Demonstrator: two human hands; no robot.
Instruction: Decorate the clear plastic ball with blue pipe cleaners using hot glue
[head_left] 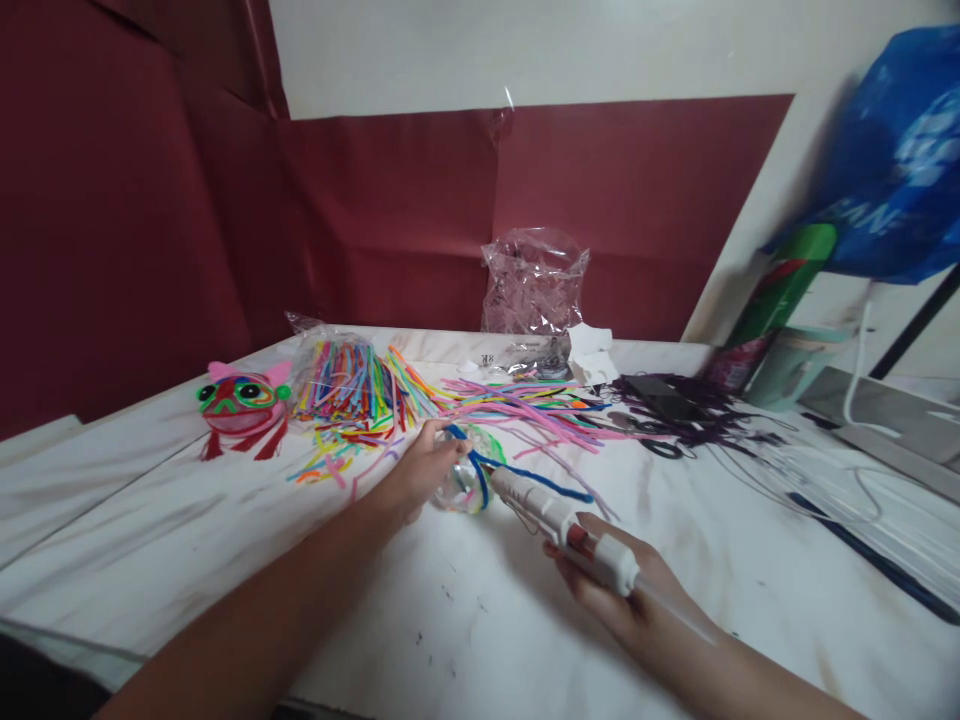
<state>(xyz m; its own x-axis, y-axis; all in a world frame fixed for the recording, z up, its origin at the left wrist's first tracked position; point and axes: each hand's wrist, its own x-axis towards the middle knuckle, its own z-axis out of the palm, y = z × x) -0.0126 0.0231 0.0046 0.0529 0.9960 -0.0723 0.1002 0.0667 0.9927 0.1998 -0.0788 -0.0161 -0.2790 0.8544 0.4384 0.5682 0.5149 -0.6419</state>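
Observation:
My left hand (pixel 424 468) is closed at the left side of a clear, rounded plastic piece (pixel 453 492), whose exact kind is hard to make out. Blue pipe cleaner (pixel 536 480) lies across that piece, one end sticking out to the right, and green shows along its far edge. In my right hand (pixel 634 590) is a white glue gun (pixel 551 512), fingers wrapped round it. Its nozzle meets or nearly meets the blue pipe cleaner; contact is too small to confirm. A clear glue stick (pixel 675 608) trails from its back end.
Loose pipe cleaners (pixel 517 408) spread behind my hands, beside a bag of pipe cleaners (pixel 341 385). A decorated animal face (pixel 244 405) stands left. To the right are scissors (pixel 660 446), dark purple strands (pixel 705 405), a pale green mug (pixel 796 368) and a laptop (pixel 900 415).

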